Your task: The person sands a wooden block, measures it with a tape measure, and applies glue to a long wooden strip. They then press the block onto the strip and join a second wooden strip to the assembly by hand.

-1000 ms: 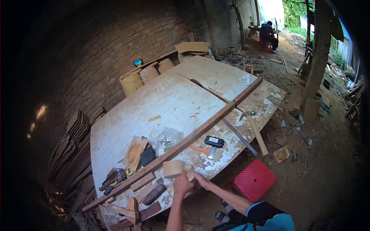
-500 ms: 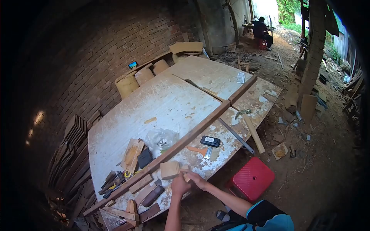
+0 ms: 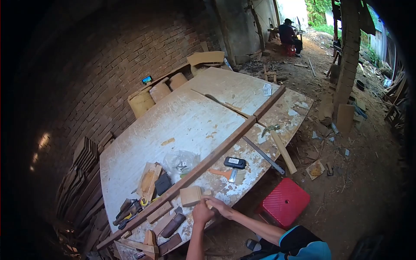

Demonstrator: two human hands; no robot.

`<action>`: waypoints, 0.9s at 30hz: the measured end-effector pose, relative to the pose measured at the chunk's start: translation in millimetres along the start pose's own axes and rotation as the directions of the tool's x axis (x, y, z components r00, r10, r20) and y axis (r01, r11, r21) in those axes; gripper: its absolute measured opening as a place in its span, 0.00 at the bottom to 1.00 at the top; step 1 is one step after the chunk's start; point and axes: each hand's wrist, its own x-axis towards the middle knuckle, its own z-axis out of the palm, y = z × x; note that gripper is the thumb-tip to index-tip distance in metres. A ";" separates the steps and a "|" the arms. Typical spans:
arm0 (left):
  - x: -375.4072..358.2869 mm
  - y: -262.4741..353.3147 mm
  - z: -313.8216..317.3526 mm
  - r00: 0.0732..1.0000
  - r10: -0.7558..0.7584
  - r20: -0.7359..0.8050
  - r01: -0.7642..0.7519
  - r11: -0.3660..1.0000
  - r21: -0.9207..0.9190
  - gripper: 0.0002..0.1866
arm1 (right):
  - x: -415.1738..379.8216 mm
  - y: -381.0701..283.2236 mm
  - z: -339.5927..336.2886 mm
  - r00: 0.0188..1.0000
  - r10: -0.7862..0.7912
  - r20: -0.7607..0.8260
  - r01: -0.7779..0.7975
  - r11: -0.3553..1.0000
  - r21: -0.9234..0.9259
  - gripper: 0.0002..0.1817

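At the near edge of the worktable (image 3: pixel 143 130), my left hand (image 3: pixel 202 212) and my right hand (image 3: pixel 220 206) are together, both closed around a small light wooden piece (image 3: pixel 209 193). Fingers cover most of that piece. Touching or just left of it, a square light wooden block (image 3: pixel 190 196) rests on the table against a long brown wooden bar (image 3: pixel 216 154). Left of my hands lie a dark rounded tool (image 3: pixel 173 225) and several wood offcuts. Beyond them are a brush (image 3: pixel 226 174) with an orange handle and a black case (image 3: pixel 235 162).
A hammer (image 3: pixel 281 147) and a metal bar (image 3: pixel 264 155) lie near the right edge. A saw blade (image 3: pixel 212 98) rises from the tabletop. A red stool (image 3: pixel 285 203) stands on the floor at right. Far back, a person (image 3: pixel 288 35) sits on a red stool.
The view has shifted slightly. My hands remain together at the small wooden piece, with little change in their grip. The seated person far back has changed head posture slightly.
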 end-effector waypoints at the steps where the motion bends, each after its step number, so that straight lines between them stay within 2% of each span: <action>1: 4.1 -2.0 3.1 1.000 -0.006 -0.010 0.006 1.000 -0.004 0.26 | -2.1 -14.0 1.8 0.998 -0.060 0.034 0.060 0.998 -0.022 0.25; 2: 1.1 -3.8 7.1 1.000 -0.017 -0.013 0.017 1.000 -0.008 0.26 | -8.0 -20.0 4.2 0.992 -0.110 0.068 0.113 0.993 -0.037 0.25; 5: -4.4 0.9 1.2 0.999 0.045 -0.018 -0.046 0.998 -0.051 0.26 | 0.3 10.9 -14.2 0.997 0.036 0.073 -0.035 0.999 -0.020 0.25; 8: -3.2 -0.6 3.6 1.000 0.005 -0.026 -0.005 1.000 -0.017 0.25 | 1.8 16.0 -11.6 0.979 0.203 -0.023 -0.204 0.979 -0.027 0.25; 12: 2.8 -6.5 9.4 1.000 -0.002 -0.013 0.001 1.000 -0.017 0.25 | -13.7 -30.8 6.9 0.995 -0.092 0.035 0.093 0.995 -0.037 0.24; 13: -1.5 -1.2 5.0 0.999 0.007 -0.045 -0.008 1.000 -0.023 0.25 | -13.7 -18.5 0.4 0.994 -0.092 0.055 0.095 0.994 -0.049 0.25; 14: -4.4 0.5 2.9 1.000 0.009 -0.024 -0.009 1.000 -0.012 0.25 | -8.0 -1.5 -10.3 0.996 0.014 0.088 -0.014 1.000 0.005 0.26; 16: -4.7 4.2 -1.8 1.000 0.018 0.002 -0.018 1.000 0.014 0.26 | 5.1 22.2 -18.4 0.977 0.208 0.044 -0.210 0.976 0.049 0.28; 19: 0.2 -1.8 3.0 0.999 0.031 -0.023 -0.031 0.999 0.011 0.26 | 2.6 -0.1 -7.8 0.996 0.081 0.048 -0.074 0.989 -0.125 0.29; 22: -1.1 -3.6 6.0 1.000 0.016 0.008 -0.016 1.000 0.002 0.27 | -4.3 -6.9 -6.4 0.994 -0.047 0.094 0.054 0.996 -0.074 0.29; 23: -2.4 -3.0 5.4 1.000 0.018 0.015 -0.018 1.000 -0.007 0.28 | -6.7 -7.9 -10.1 0.992 0.082 0.091 -0.080 0.997 -0.021 0.30; 26: -5.5 -2.5 5.1 1.000 0.019 0.006 -0.019 1.000 -0.002 0.26 | 0.2 -0.4 -13.5 0.945 0.324 0.038 -0.324 0.946 -0.004 0.29; 27: -3.4 -3.3 4.4 1.000 0.020 -0.006 -0.020 1.000 0.004 0.25 | 2.1 -2.9 -5.0 0.958 0.287 0.002 -0.287 0.957 0.050 0.29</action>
